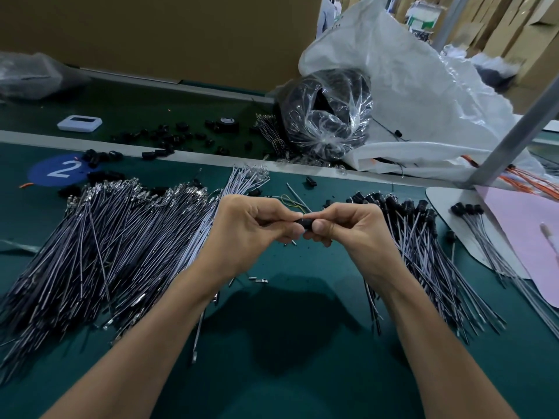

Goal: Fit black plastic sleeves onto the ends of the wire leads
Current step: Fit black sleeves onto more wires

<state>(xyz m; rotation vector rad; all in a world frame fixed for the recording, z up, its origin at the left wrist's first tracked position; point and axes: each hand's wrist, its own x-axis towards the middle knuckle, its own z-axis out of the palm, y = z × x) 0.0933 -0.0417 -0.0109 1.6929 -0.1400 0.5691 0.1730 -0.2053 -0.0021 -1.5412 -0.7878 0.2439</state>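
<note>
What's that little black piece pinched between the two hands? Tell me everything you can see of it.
The black sleeve is a small, stubby, dark piece, plastic by its matte look. It lies roughly level, held above the green table. The right hand pinches its right end between thumb and fingers; the left hand pinches its left end. Fingers hide most of it, so any wire inside cannot be seen.

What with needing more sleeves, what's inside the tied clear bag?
A dark black mass fills the clear bag; crinkled plastic glare hides what the pieces are.
</note>
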